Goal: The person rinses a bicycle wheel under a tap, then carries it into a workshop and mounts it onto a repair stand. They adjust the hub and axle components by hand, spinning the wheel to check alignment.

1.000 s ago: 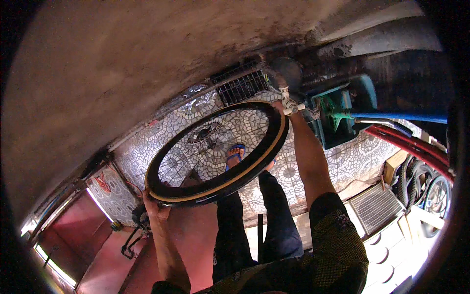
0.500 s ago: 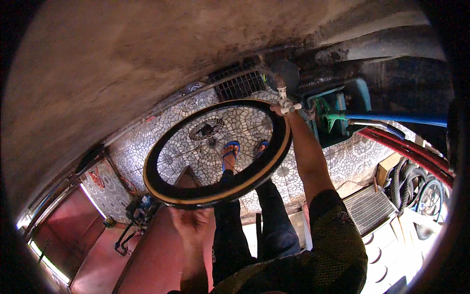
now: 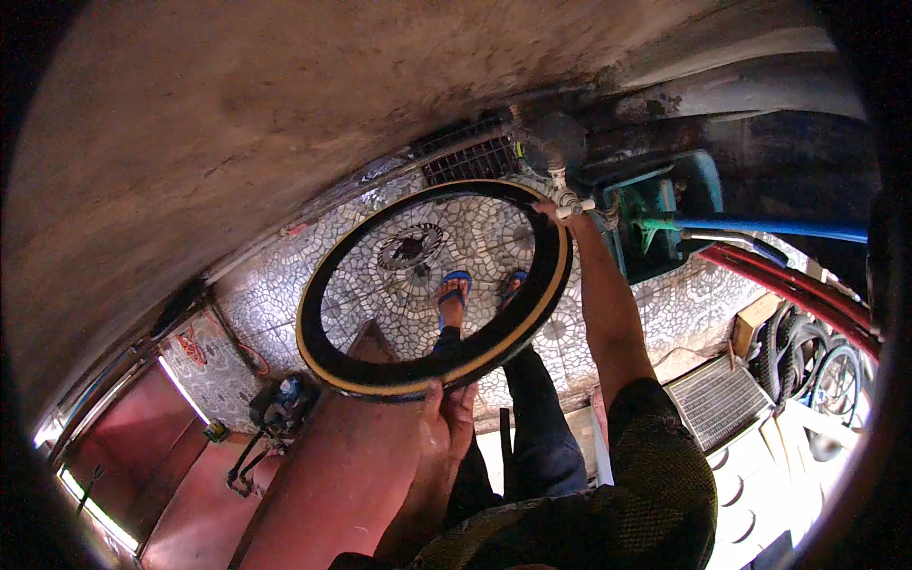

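Observation:
A bicycle wheel with a black, tan-sided tyre hangs tilted in front of me, above the tiled floor. Near its hub a round brake disc shows; the spokes are barely visible. My left hand grips the tyre's near edge, thumb and fingers pressed to it. On the far right side, my right hand is closed at the wheel's edge, partly hidden by a white tap.
A teal basin holding a green brush stands right of the tap. Blue and red poles cross at the right. A pink panel slants at lower left. A drain grate lies by the wall; several tyres hang at right.
My left hand, blurred before, has moved right along the wheel's near edge. The wheel has shifted slightly right, its far edge a little higher. My right hand stays by the tap.

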Motion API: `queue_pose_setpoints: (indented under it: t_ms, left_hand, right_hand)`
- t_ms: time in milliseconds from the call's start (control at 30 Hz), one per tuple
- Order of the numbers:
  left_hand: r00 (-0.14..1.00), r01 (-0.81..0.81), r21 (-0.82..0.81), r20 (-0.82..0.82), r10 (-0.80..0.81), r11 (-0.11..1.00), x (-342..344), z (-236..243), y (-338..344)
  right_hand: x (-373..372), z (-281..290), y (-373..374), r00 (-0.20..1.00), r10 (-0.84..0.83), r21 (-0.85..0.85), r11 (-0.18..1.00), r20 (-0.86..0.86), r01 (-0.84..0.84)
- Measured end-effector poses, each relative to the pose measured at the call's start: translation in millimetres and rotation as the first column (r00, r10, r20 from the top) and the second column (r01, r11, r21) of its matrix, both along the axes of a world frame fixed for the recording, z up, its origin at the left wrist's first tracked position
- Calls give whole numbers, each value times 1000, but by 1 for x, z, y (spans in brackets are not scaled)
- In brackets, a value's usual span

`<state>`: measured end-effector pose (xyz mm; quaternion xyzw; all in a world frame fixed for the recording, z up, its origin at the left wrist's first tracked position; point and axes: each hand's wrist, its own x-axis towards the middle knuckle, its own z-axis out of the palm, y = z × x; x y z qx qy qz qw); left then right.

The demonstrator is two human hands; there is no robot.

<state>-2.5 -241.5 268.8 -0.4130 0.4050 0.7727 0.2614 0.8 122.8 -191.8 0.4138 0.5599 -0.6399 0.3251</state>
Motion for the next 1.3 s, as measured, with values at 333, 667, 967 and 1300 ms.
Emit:
queue_pose_setpoints:
  t_ms: [333, 667, 967, 1300]
  left_hand:
    - [963, 199, -152, 213, -165, 968, -86, -67, -175]
    - [998, 36, -52, 51, -34, 998, -15, 7, -39]
    - [998, -64, 247, 15, 62, 967, -74, 11, -85]
    - [959, -176, -128, 203, 199, 976, -28, -9, -74]
  right_hand:
    - [63, -10, 26, 977, -130, 38, 990, -170, 138]
    - [66, -19, 17, 974, -163, 14, 986, -155, 167]
    - [57, -109, 28, 876, -355, -222, 930, -327, 294]
    - [51, -11, 14, 989, -127, -3, 992, -72, 127]
